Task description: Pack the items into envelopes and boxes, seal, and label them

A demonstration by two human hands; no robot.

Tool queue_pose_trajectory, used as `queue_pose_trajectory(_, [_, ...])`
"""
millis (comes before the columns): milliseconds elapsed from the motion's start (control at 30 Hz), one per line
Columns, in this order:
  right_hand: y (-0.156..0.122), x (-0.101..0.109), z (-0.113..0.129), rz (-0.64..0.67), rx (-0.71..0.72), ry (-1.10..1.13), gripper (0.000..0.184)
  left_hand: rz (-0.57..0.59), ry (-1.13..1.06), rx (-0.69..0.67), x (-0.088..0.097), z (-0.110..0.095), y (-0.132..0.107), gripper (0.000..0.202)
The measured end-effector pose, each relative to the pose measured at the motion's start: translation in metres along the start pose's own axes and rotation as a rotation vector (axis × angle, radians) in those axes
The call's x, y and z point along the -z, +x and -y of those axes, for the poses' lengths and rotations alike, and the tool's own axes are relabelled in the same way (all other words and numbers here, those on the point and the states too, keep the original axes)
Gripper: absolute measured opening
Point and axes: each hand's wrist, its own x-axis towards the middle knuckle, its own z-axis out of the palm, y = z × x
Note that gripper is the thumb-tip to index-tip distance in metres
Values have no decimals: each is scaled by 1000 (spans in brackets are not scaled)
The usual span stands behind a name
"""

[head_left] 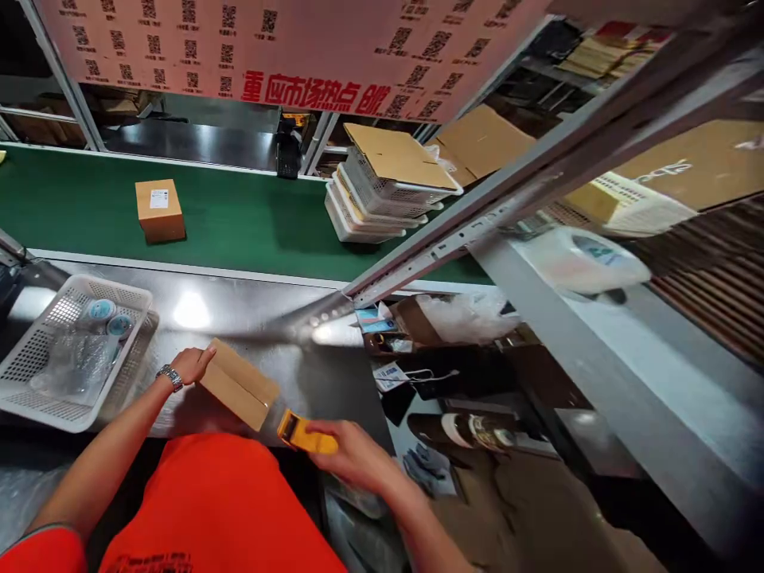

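Note:
A small brown cardboard box (pixel 239 383) lies on the steel worktable in front of me, its top flaps closed together. My left hand (pixel 194 364) grips the box at its left end, thumb on top; the fingers on the far side are partly hidden. In my right hand (pixel 349 452) is a yellow tape dispenser (pixel 307 434), its head just beyond the box's right end. A clear strip seems to span the small gap between dispenser and box, though blur keeps me from being sure.
To the left, a white plastic basket (pixel 119 286) holds round tubs (pixel 101 310) and bubble wrap (pixel 77 362). A labelled carton (pixel 159 211) and stacked baskets (pixel 373 191) stand on the green conveyor (pixel 251 215). A metal post (pixel 430 239) rises at the right.

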Motion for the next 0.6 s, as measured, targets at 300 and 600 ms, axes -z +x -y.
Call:
queue_pose_trajectory(300, [120,-41,-6,-350,-209,-168,71,-121,-96,99,-5,1,-8,75])
queue_pose_trajectory(600, [173,-77,-3,-571,-77,633,84,-177,-569,118,-41,-3,-34,68])
